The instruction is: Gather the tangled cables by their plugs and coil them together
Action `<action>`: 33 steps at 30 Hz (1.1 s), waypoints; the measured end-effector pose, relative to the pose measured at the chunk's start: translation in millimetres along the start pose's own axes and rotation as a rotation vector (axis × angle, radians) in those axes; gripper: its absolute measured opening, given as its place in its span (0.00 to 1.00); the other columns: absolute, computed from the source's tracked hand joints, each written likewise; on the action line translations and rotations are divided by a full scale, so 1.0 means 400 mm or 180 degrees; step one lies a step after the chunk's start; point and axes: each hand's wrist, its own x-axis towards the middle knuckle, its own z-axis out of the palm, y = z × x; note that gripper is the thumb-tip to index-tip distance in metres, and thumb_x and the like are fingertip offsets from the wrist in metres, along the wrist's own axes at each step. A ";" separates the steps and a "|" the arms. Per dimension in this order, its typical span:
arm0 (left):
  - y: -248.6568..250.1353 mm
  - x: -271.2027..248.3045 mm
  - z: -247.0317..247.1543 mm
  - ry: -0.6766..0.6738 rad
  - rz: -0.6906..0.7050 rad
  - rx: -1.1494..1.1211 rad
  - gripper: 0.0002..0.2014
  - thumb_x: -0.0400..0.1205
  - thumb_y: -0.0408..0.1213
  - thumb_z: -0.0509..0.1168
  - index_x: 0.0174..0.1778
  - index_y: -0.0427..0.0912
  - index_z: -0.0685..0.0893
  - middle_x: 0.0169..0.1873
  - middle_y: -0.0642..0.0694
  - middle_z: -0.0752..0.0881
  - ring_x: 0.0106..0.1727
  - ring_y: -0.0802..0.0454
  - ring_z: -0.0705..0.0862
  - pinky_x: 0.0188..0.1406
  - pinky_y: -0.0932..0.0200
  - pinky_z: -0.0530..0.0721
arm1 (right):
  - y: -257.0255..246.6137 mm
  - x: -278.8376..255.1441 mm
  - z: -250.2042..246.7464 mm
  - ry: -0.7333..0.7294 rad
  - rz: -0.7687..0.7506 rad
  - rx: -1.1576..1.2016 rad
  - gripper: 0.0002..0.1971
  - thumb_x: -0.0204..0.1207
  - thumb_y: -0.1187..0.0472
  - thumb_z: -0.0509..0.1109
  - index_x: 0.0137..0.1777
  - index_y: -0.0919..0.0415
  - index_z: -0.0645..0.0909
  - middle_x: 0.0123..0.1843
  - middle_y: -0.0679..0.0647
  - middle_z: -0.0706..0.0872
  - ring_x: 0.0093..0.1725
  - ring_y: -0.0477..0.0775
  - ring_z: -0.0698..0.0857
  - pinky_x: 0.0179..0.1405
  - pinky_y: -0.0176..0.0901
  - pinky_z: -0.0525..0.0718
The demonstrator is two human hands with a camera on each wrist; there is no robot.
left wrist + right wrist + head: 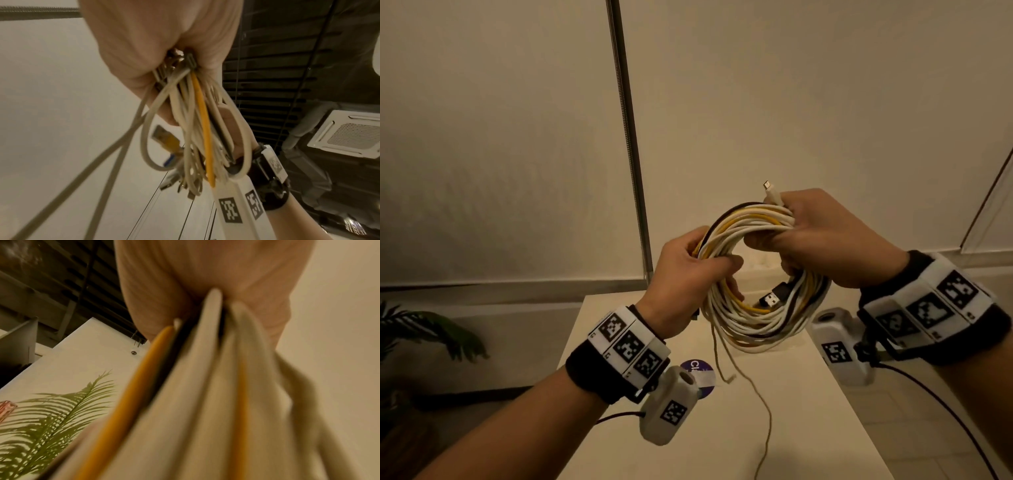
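A coil of white, yellow and dark cables [760, 318] hangs in the air above a white table [808, 411]. My left hand [688, 274] grips the coil's left side, fingers curled round the strands [197, 113]. My right hand [822, 236] grips the top right of the loop [205, 386]. A white plug [770, 193] sticks up out of the right fist. A black USB plug [774, 296] lies inside the ring. Several plugs [164, 138] dangle under the left fist. A thin loose cable end [729, 377] trails down onto the table.
A round purple sticker [697, 371] lies on the table near the left wrist. A palm plant [424, 329] stands at the far left by the floor. A metal pole [630, 137] rises behind the table against the cream wall.
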 end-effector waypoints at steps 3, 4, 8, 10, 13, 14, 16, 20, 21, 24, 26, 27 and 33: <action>-0.010 -0.011 -0.007 -0.0134 -0.0067 -0.0544 0.15 0.77 0.26 0.71 0.58 0.41 0.82 0.39 0.37 0.86 0.37 0.39 0.88 0.44 0.43 0.89 | -0.001 0.003 0.005 0.0201 0.0015 0.0184 0.09 0.75 0.64 0.74 0.35 0.61 0.78 0.21 0.49 0.76 0.20 0.50 0.77 0.22 0.44 0.81; -0.015 -0.018 -0.010 -0.0205 -0.0127 -0.0747 0.17 0.76 0.26 0.71 0.60 0.40 0.81 0.41 0.36 0.86 0.41 0.37 0.89 0.47 0.42 0.89 | 0.002 0.004 0.008 0.0331 0.0070 0.0307 0.10 0.75 0.64 0.74 0.35 0.61 0.78 0.22 0.51 0.76 0.20 0.52 0.76 0.22 0.46 0.81; -0.041 -0.039 0.004 0.0039 -0.0452 -0.0980 0.12 0.79 0.23 0.67 0.57 0.35 0.80 0.36 0.37 0.86 0.38 0.40 0.89 0.43 0.47 0.89 | 0.012 0.005 0.026 0.0452 0.0220 0.0467 0.09 0.75 0.64 0.74 0.35 0.60 0.79 0.21 0.50 0.76 0.19 0.51 0.76 0.21 0.46 0.80; -0.044 -0.038 0.015 0.0348 -0.0450 -0.0947 0.09 0.80 0.25 0.67 0.56 0.35 0.81 0.35 0.40 0.85 0.33 0.44 0.87 0.38 0.51 0.89 | 0.016 0.007 0.040 0.0462 0.0250 0.0525 0.09 0.75 0.65 0.74 0.34 0.59 0.79 0.20 0.48 0.76 0.19 0.51 0.76 0.22 0.47 0.81; -0.045 -0.035 0.021 0.0776 -0.0214 -0.0793 0.12 0.79 0.27 0.70 0.58 0.37 0.83 0.41 0.40 0.88 0.40 0.47 0.88 0.45 0.54 0.89 | 0.018 0.009 0.052 0.0547 0.0211 0.0597 0.08 0.74 0.66 0.74 0.35 0.60 0.80 0.22 0.51 0.76 0.21 0.53 0.76 0.24 0.49 0.81; -0.046 -0.037 0.020 0.0822 -0.0196 -0.0803 0.13 0.78 0.27 0.71 0.59 0.37 0.84 0.43 0.40 0.88 0.44 0.46 0.88 0.50 0.53 0.87 | 0.018 0.010 0.055 0.0573 0.0157 0.0570 0.08 0.74 0.66 0.75 0.36 0.61 0.80 0.23 0.52 0.76 0.21 0.54 0.76 0.23 0.49 0.81; -0.056 -0.049 0.019 0.0778 -0.0255 -0.0802 0.14 0.78 0.26 0.70 0.59 0.36 0.84 0.44 0.40 0.87 0.46 0.45 0.85 0.52 0.51 0.85 | 0.020 0.009 0.058 0.0600 0.0046 0.0417 0.07 0.73 0.65 0.75 0.37 0.64 0.80 0.25 0.55 0.78 0.22 0.55 0.77 0.23 0.51 0.82; -0.094 -0.086 0.008 0.0761 -0.0334 -0.0852 0.17 0.76 0.36 0.73 0.60 0.36 0.85 0.46 0.40 0.89 0.47 0.49 0.87 0.48 0.57 0.84 | 0.021 0.009 0.068 0.0543 0.0076 0.0267 0.07 0.74 0.63 0.75 0.38 0.63 0.81 0.27 0.57 0.80 0.23 0.56 0.80 0.23 0.52 0.85; -0.102 -0.096 0.004 0.0660 -0.0373 -0.0952 0.19 0.77 0.38 0.73 0.62 0.35 0.84 0.48 0.40 0.89 0.50 0.47 0.87 0.50 0.56 0.86 | 0.020 0.010 0.070 0.0548 0.0099 0.0284 0.07 0.74 0.64 0.75 0.37 0.62 0.80 0.26 0.56 0.80 0.23 0.56 0.79 0.23 0.51 0.84; -0.137 -0.120 -0.006 0.0190 -0.0658 -0.1266 0.32 0.74 0.49 0.77 0.70 0.36 0.78 0.60 0.36 0.87 0.62 0.38 0.85 0.62 0.41 0.84 | 0.017 0.016 0.070 0.0675 0.0140 0.0499 0.10 0.74 0.66 0.75 0.34 0.60 0.78 0.23 0.53 0.76 0.21 0.56 0.77 0.23 0.48 0.82; -0.164 -0.131 -0.006 -0.0022 -0.0929 -0.1406 0.43 0.66 0.58 0.79 0.73 0.41 0.74 0.66 0.38 0.84 0.67 0.36 0.83 0.65 0.38 0.82 | 0.011 0.022 0.070 0.0653 0.0141 0.0583 0.11 0.74 0.66 0.75 0.33 0.60 0.77 0.22 0.53 0.75 0.21 0.56 0.76 0.23 0.48 0.81; -0.175 -0.135 -0.002 -0.0097 -0.1029 -0.1424 0.45 0.64 0.59 0.80 0.74 0.43 0.73 0.67 0.39 0.84 0.67 0.36 0.83 0.64 0.40 0.83 | 0.006 0.022 0.072 0.0606 0.0136 0.0560 0.10 0.74 0.66 0.75 0.34 0.62 0.78 0.22 0.54 0.75 0.21 0.56 0.76 0.22 0.47 0.81; -0.240 -0.199 0.030 -0.0933 -0.1572 -0.1680 0.42 0.65 0.32 0.78 0.76 0.40 0.69 0.64 0.31 0.85 0.54 0.38 0.86 0.47 0.52 0.83 | -0.011 0.036 0.089 0.0506 0.0367 0.0840 0.08 0.74 0.67 0.74 0.36 0.60 0.79 0.20 0.51 0.75 0.19 0.52 0.74 0.23 0.45 0.79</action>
